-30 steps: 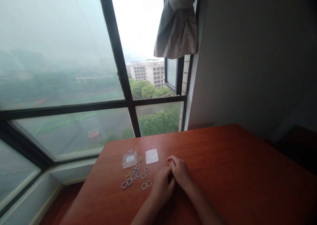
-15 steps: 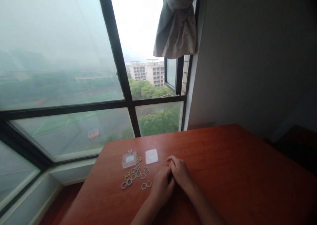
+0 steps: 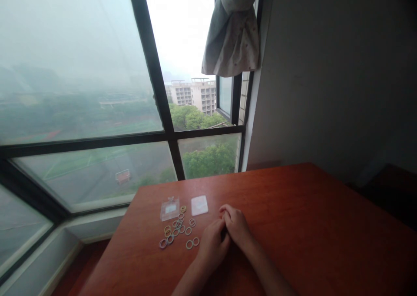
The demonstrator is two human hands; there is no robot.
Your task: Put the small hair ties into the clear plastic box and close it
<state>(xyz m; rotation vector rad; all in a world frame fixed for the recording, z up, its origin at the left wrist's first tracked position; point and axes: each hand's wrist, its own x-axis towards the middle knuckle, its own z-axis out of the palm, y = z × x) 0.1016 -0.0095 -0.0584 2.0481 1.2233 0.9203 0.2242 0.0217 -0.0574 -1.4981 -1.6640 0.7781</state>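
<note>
My left hand [image 3: 213, 244] and my right hand [image 3: 237, 225] rest together on the wooden table, fingertips meeting. The fingers of both are curled and closed, and no object shows in either; the inner sides of the palms are hidden. Left of my left hand lies a loose group of several thin rings [image 3: 176, 232], greenish, yellowish and purplish, some overlapping. Behind the rings sits a clear plastic box [image 3: 170, 209]. A whitish, flat, square piece with rounded corners [image 3: 199, 205] lies beside it, beyond my left hand.
The reddish-brown table [image 3: 293, 209] reaches up to a dark-framed window [image 3: 171, 135] at the back and left. A knotted curtain [image 3: 233, 31] hangs above the open window pane. A grey wall [image 3: 325, 91] stands behind the table's right part.
</note>
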